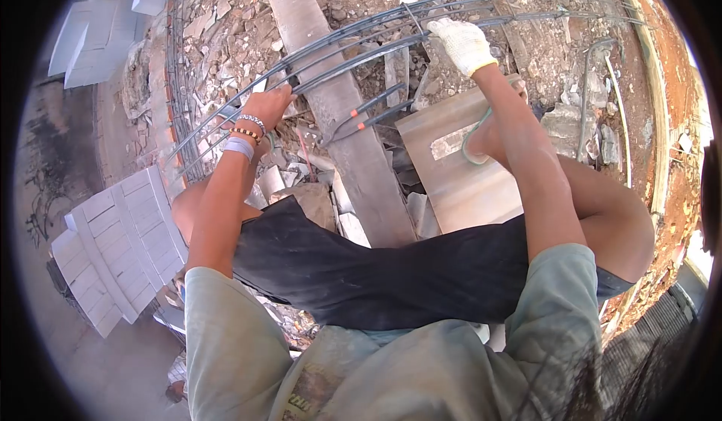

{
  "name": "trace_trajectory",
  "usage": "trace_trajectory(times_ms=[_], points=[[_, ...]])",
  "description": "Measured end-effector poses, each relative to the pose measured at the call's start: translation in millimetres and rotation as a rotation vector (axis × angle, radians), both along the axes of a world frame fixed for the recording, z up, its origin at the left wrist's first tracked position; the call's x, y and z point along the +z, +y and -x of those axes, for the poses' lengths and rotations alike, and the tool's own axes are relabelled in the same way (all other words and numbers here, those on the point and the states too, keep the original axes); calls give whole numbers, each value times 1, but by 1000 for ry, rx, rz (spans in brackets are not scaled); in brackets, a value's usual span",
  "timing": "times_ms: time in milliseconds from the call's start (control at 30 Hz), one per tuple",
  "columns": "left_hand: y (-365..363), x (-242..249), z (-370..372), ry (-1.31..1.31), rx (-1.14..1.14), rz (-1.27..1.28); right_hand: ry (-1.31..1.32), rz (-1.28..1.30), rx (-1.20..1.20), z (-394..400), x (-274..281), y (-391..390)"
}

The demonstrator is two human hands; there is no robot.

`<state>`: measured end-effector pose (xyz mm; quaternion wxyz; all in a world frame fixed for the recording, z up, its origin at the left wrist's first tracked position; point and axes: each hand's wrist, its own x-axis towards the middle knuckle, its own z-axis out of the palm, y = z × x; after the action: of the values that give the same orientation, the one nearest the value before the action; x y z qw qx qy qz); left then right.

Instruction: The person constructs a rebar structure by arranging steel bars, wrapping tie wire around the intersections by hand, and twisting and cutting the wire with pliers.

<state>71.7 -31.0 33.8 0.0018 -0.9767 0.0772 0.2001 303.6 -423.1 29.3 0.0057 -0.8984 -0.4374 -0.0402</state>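
Note:
Long steel rebars point(353, 54) tied into a cage run across in front of me, bowed by the wide lens. My left hand point(271, 107), bare with bracelets at the wrist, has its fingers closed around the lower bars at the cage's left part. A white knitted glove covers my right hand point(460, 45). Its fingers are bent at a thin steel stirrup point(415, 21) and the lower bar, partly hidden by the glove. Below the cage, a hand tool point(365, 118) with two dark handles and orange bands lies over a plank point(353, 158).
Broken rubble point(226, 30) covers the ground around the cage. A brownish board point(451, 188) lies under my sandalled right foot point(485, 139). White block-like structures point(120, 248) stand lower down at the left. A timber edge point(656, 120) borders the right side.

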Motion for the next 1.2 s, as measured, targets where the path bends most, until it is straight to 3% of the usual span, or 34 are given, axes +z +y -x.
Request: trace_trajectory(times_ms=[167, 400, 1000, 1200], points=[[-8, 8, -2, 4, 1, -87, 9, -15, 16, -9, -18, -3], [-11, 8, 3, -70, -5, -142, 67, -29, -12, -2, -1, 1], [-7, -1, 6, -114, -25, -75, -28, -68, 40, -6, -14, -1], [-9, -2, 0, -29, 37, -79, -75, 94, -8, -5, -15, 14]])
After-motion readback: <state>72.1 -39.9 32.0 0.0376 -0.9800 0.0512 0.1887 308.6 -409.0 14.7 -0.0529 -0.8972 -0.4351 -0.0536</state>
